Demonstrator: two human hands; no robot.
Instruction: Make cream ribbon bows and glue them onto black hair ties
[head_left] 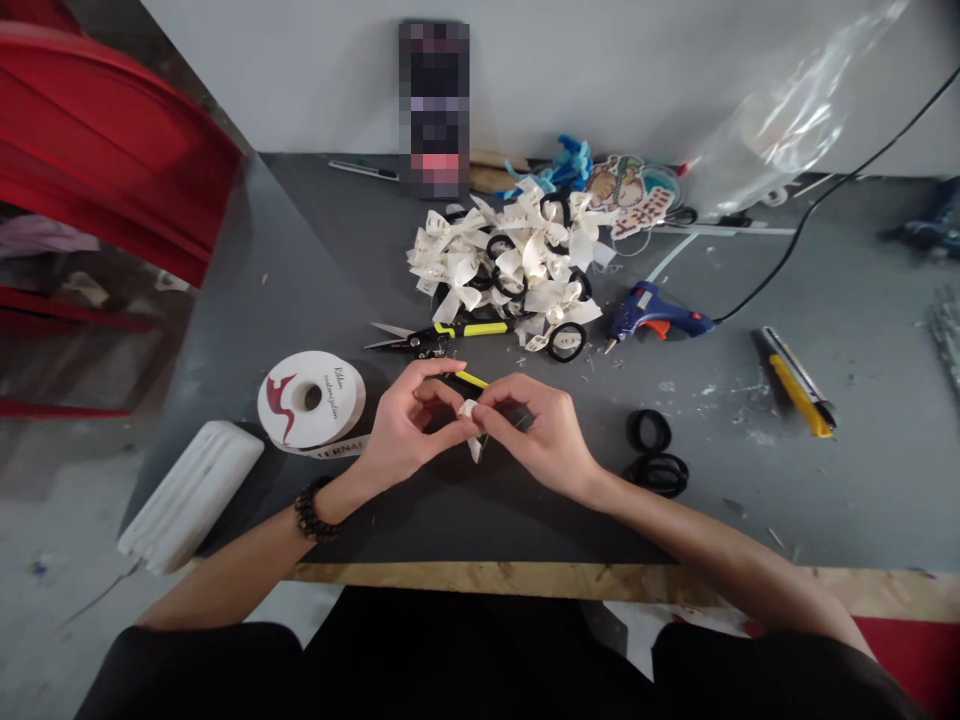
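Left hand, bare, black beaded bracelet at the wrist: thumb and fingertips pinched on the left side of a small folded piece of white ribbon

Right hand, bare: thumb and fingers pinched on the right side of the same piece, the two hands together at the fingertips

Small folded piece of white ribbon: between the hands, over the near middle of the dark grey tabletop, one end hanging down; folds partly hidden by the fingers

Scissors with black and yellow handles: just beyond the hands, blades pointing left and parted

Heap of white ribbon bows with black elastic bands: far middle, past the scissors

Round white spool of ribbon with a red figure on its face: left of the left hand, a lettered strip at its near edge

Loose black elastic rings: right of the right hand, near side

Blue glue gun with an orange trigger: right of the heap, nozzle towards the left

Yellow utility knife: farther right, lying aslant
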